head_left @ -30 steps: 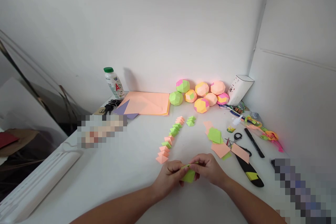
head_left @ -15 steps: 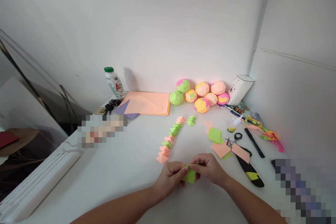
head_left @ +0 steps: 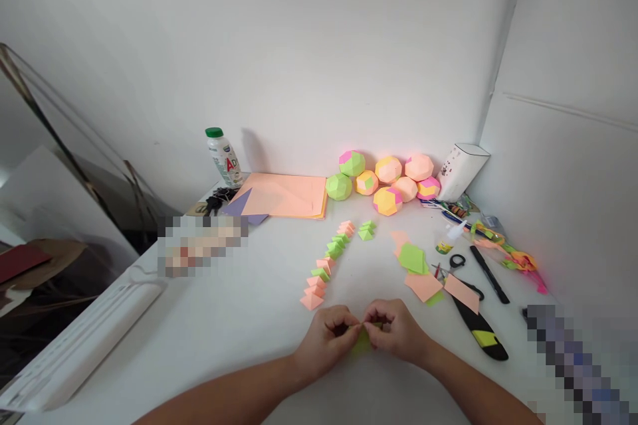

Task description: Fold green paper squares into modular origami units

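Green paper (head_left: 363, 344), partly behind hands (head_left: 356, 337)

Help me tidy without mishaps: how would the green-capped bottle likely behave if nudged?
The green-capped bottle would probably tip if pushed high, being tall and narrow. It could then roll, since its body looks round. Its smooth, plastic-looking sides suggest a fairly stiff shell; its fill is hidden.

Before me lies a row of folds (head_left: 335, 250); behind it I have sheets (head_left: 286, 196) between bottle (head_left: 226, 161) on the left and balls (head_left: 387, 201) on the right.
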Action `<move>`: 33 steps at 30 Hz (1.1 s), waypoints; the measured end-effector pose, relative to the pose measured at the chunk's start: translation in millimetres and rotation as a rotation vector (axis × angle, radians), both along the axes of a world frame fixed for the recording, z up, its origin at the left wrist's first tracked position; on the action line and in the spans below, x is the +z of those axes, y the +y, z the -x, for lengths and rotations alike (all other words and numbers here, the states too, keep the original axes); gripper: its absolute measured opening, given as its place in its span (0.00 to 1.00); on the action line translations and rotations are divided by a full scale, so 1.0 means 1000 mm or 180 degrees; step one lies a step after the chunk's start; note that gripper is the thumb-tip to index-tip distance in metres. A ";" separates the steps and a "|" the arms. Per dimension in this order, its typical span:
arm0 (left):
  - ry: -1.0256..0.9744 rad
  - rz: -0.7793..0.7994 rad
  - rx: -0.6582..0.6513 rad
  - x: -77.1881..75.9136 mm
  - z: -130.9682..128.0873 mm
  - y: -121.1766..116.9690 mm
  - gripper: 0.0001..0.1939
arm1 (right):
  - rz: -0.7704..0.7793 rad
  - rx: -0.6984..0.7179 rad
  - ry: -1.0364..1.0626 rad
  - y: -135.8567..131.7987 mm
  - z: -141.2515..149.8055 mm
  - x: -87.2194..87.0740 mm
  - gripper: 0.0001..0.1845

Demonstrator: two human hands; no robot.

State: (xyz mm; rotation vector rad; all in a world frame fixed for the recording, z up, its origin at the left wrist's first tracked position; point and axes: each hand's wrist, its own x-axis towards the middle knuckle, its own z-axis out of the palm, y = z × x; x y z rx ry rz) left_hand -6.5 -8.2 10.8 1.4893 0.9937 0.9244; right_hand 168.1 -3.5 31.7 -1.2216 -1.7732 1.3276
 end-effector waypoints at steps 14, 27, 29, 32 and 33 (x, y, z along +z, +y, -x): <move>-0.0252 -0.0095 0.0093 0.001 0.003 0.001 0.10 | -0.0138 0.0236 -0.0004 0.005 -0.009 0.007 0.05; -0.0506 0.0293 0.0082 0.000 -0.002 0.001 0.05 | -0.0337 -0.0092 -0.0188 0.006 -0.012 0.010 0.07; -0.0704 0.0455 0.0060 0.001 -0.002 0.001 0.07 | -0.0323 -0.0179 -0.0137 0.007 -0.013 0.012 0.06; -0.0905 0.0467 -0.0013 0.002 -0.001 0.002 0.07 | -0.0293 -0.0129 -0.0097 0.007 -0.012 0.010 0.06; -0.0901 0.0422 -0.0054 0.001 -0.001 0.002 0.08 | -0.0274 -0.0092 -0.0096 0.006 -0.011 0.009 0.06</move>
